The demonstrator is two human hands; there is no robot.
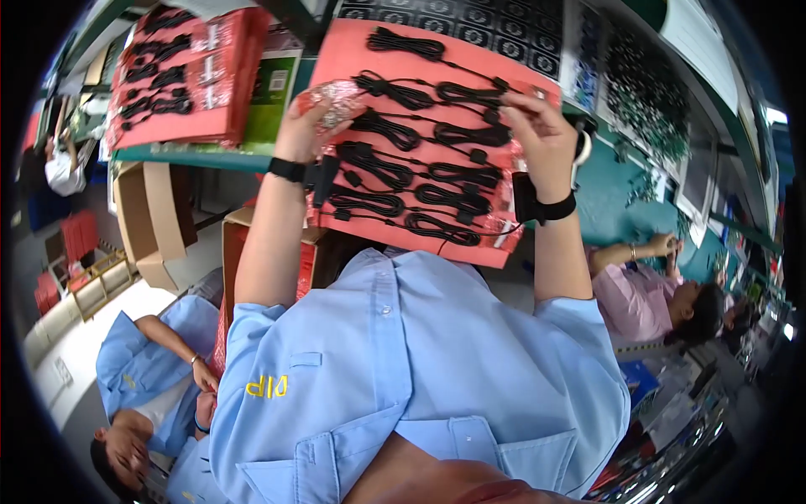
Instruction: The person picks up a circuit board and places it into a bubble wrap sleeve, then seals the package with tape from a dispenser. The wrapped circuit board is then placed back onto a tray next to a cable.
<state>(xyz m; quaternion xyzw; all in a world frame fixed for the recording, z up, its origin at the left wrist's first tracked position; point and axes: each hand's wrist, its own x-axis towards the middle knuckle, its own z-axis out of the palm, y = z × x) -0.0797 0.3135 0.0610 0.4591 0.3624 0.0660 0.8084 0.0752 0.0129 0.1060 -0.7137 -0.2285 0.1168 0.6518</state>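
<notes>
Above the teal workbench (613, 202), red tray (382, 50) of coiled black cables (420, 168) held between both hands; left hand (306, 126) grips its left edge; right hand (541, 139) pinches a cable (470, 133) at the right edge; blue-shirted co-worker (151, 370) alongside

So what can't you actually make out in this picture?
- Head view: the palm of the left hand, turned away behind a crinkled wrapper.
- The lower edge of the red tray of black cables, covered by the blue shirt.
- Small green parts at the far right, too blurred to identify.
</notes>
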